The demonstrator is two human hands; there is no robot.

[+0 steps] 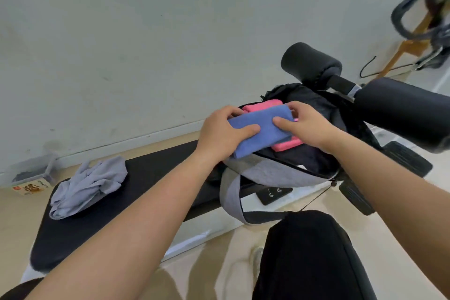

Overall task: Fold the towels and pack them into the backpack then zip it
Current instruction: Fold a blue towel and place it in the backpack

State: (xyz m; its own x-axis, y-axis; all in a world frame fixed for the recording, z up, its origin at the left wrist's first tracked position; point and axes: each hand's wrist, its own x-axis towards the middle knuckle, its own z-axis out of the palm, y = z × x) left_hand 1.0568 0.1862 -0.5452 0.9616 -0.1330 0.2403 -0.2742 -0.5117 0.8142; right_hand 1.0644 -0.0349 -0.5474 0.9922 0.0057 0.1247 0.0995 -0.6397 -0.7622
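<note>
The backpack [275,173] lies open on the black surface [73,238], with a crumpled grey towel [90,185] well apart, not yet folded. The folded blue towel [255,143] sits over the pink towel [263,106] in the bag's mouth. My left grip [221,134] and right grip [306,126] pinch its ends, thumbs on top. It looks soft, light and floppy, so I'd hold the folded edges.

Black padded tabletop [80,234] carries crumpled grey towel [90,185] twd left end & open grey/black backpack [272,170] twd right.
</note>
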